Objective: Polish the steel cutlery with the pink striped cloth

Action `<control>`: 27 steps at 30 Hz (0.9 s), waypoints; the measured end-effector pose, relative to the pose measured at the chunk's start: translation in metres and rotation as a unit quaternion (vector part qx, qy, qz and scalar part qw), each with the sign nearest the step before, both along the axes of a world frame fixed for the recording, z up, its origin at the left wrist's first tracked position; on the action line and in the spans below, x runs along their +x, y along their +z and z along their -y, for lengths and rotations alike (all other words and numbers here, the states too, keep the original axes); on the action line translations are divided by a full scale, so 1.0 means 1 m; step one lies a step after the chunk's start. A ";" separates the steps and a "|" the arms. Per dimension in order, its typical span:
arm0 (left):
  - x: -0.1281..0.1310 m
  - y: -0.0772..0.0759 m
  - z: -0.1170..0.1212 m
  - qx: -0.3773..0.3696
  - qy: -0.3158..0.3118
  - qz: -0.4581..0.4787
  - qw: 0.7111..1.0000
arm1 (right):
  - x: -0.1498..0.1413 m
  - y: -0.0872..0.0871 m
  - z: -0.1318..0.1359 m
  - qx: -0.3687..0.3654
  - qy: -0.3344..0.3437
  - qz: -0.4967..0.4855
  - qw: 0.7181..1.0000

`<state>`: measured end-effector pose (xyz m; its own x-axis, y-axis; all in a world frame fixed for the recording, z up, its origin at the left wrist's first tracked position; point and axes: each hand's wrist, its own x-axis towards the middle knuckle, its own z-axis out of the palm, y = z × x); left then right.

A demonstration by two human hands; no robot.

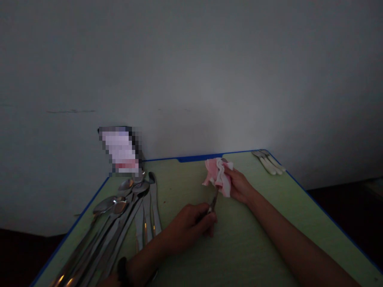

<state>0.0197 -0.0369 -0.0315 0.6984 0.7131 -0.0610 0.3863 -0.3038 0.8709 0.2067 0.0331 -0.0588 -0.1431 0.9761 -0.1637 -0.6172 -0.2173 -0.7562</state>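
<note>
My left hand [194,223] is closed around the handle of a piece of metal cutlery [214,199] that points up and away from me. Its upper part disappears into a pink and white cloth [213,169], and a small greyish rounded bit shows at the cloth's top edge. Whether it is a spoon or another kind, I cannot tell. My right hand [239,184] grips the cloth, which is bunched around the cutlery. To the left of my left hand lies a pile of metal spoons [119,207], with table knives [154,195] beside them.
The green table [185,179] has a blue edge and stands against a grey wall [191,79]. A blurred-out phone-like device [119,149] leans at the back left. Several white-handled forks [269,163] lie at the back right corner. My left forearm crosses over the knives' lower ends.
</note>
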 end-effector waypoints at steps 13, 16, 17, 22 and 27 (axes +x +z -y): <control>0.001 -0.010 -0.002 -0.115 0.145 0.117 0.976 | 0.002 0.000 0.004 0.037 -0.002 0.028 0.999; 0.001 -0.011 -0.001 -0.104 0.151 0.109 0.977 | 0.000 -0.002 0.003 0.050 -0.012 0.018 0.999; 0.001 -0.010 -0.001 -0.096 0.142 0.098 0.980 | -0.001 -0.003 0.003 0.053 -0.016 0.017 0.998; 0.000 -0.003 0.000 -0.075 0.102 0.060 0.990 | -0.004 -0.001 0.002 0.055 -0.038 0.023 0.998; 0.001 -0.004 -0.001 -0.060 0.091 0.055 0.993 | -0.005 0.002 0.004 0.039 -0.024 0.039 0.998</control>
